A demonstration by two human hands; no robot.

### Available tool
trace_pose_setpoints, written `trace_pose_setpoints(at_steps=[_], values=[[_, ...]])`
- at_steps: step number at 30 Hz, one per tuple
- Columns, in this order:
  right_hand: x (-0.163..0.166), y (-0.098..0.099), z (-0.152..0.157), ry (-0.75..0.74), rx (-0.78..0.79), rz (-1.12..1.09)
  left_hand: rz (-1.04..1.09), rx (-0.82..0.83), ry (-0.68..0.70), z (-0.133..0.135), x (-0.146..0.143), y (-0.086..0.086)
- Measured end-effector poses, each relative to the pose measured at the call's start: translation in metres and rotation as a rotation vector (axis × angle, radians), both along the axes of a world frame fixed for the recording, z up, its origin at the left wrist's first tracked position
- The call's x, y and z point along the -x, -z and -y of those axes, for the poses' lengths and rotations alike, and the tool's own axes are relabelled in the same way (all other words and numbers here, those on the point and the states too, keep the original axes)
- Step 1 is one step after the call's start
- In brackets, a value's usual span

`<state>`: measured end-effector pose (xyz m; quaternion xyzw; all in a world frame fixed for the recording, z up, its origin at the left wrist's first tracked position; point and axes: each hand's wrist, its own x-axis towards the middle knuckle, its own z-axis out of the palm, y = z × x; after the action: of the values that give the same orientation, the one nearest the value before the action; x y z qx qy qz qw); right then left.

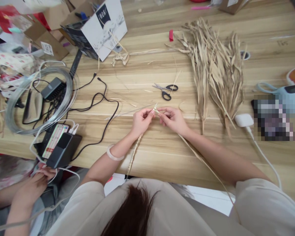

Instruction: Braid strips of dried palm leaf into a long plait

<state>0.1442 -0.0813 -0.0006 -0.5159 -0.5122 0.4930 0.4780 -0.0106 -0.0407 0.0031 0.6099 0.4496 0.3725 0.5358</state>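
Note:
Over the middle of the table, my left hand point(143, 122) pinches the working end of a pale braided straw cord point(135, 152). The finished braid hangs from it toward my lap. Close beside it, my right hand point(173, 119) has its fingers closed on a long flat straw strip point(199, 154), which trails down past my right forearm. The fingertips of both hands nearly meet at a small pale-green tip of the straw. Just beyond them lie scissors point(166, 90) with black handles, their blades parted. Thin clear strands run left from my hands along the wood.
Bundles of dried leaves point(211, 72) lie at the right, near a phone point(270, 119) and a white charger point(243, 120). On the left are a coil of clear tubing point(12, 121), black cables point(105, 111) and a power bank point(64, 147). A white box point(108, 29) stands behind. Another person's hands point(36, 180) rest at lower left.

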Motion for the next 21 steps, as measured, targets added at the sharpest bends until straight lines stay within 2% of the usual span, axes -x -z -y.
trace_pose_setpoints(at_steps=[3,6,11,16,21], values=[[0.002,0.003,0.004,0.052,-0.106,0.113,0.032,0.035,-0.01,0.0,0.0,-0.002],[0.002,0.006,0.007,0.093,-0.266,0.315,0.073,0.085,0.0,0.001,-0.001,-0.005],[0.002,0.007,0.008,0.076,-0.494,0.625,0.139,0.151,0.028,0.002,-0.003,-0.009],[0.003,0.006,0.011,0.034,-0.46,0.906,0.163,0.208,0.034,0.004,-0.005,-0.011],[0.005,0.002,0.012,-0.018,-0.41,0.991,0.166,0.231,0.032,0.005,-0.006,-0.014]])
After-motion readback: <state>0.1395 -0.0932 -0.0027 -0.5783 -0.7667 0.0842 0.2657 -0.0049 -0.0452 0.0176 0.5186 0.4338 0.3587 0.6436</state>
